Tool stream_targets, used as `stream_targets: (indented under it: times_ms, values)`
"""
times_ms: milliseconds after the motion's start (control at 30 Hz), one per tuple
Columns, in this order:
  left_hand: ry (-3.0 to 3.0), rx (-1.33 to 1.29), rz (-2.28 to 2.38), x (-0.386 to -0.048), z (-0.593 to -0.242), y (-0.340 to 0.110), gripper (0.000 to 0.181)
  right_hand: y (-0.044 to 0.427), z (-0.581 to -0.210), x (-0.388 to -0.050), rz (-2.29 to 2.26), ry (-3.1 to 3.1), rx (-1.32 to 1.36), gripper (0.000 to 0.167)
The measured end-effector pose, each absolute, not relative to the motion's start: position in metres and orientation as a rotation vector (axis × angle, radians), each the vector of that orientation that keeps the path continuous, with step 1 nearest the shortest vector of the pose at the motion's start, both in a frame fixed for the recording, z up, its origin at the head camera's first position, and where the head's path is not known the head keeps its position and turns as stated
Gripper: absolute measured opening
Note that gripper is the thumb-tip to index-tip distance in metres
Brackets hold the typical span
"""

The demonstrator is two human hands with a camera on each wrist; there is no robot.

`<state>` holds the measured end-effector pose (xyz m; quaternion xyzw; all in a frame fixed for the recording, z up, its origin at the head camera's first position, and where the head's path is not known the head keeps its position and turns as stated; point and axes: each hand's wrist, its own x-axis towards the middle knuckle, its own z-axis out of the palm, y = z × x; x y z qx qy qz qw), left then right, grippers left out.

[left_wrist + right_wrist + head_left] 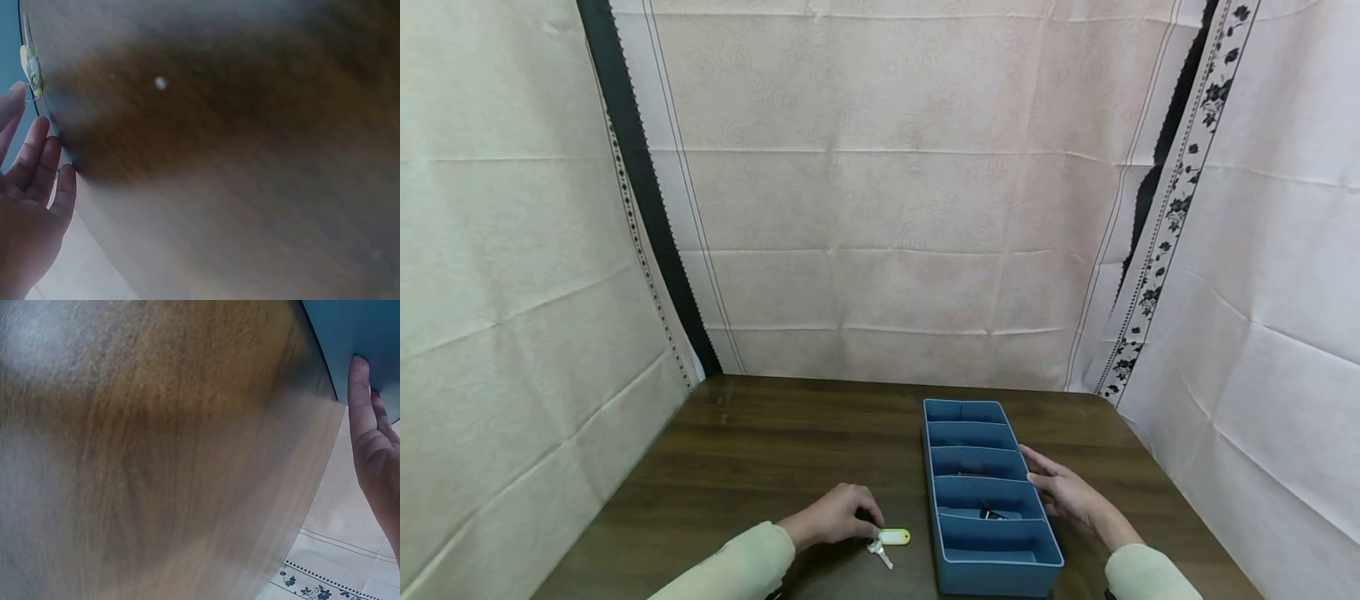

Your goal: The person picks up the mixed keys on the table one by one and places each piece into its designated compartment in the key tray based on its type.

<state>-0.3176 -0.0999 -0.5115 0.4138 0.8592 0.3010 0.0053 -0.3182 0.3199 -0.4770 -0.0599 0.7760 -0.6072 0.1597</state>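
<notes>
My left hand [841,515] pinches the ring of a key bunch [880,550] with a yellow key tag [894,537], just left of a blue divided organizer box [996,577]. In the left wrist view the key bunch [32,69] hangs at the thumb and index fingertips of my left hand [31,206], with the other fingers spread loosely. My right hand [1071,493] touches the box's right side with fairly straight fingers. From the right wrist, the same hand [372,437] lies along the box's blue wall [340,337].
The box has several compartments in a row; a small dark object [991,513] lies in the second nearest one. Everything stands on a brown wooden table [790,450]. Pale cloth sheets [910,200] hang behind the table and on both sides.
</notes>
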Motion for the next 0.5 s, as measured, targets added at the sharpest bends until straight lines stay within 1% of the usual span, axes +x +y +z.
stream_targets:
  times_ms: [167,367,500]
  values:
    - [2.696,1.288,0.917,-0.3180,-0.5124,-0.0992,0.006,0.3197,-0.4774,-0.3179,-1.734,2.223,-0.166,0.060]
    - [2.718,1.228,0.877,-0.3168,-0.5118,-0.0984,0.012,0.3202,-0.4779,-0.3177,-1.730,2.228,-0.174,0.060]
    - [2.727,1.225,0.852,-0.3168,-0.5116,-0.0986,0.012,0.3203,-0.4786,-0.3175,-1.734,2.224,-0.168,0.060]
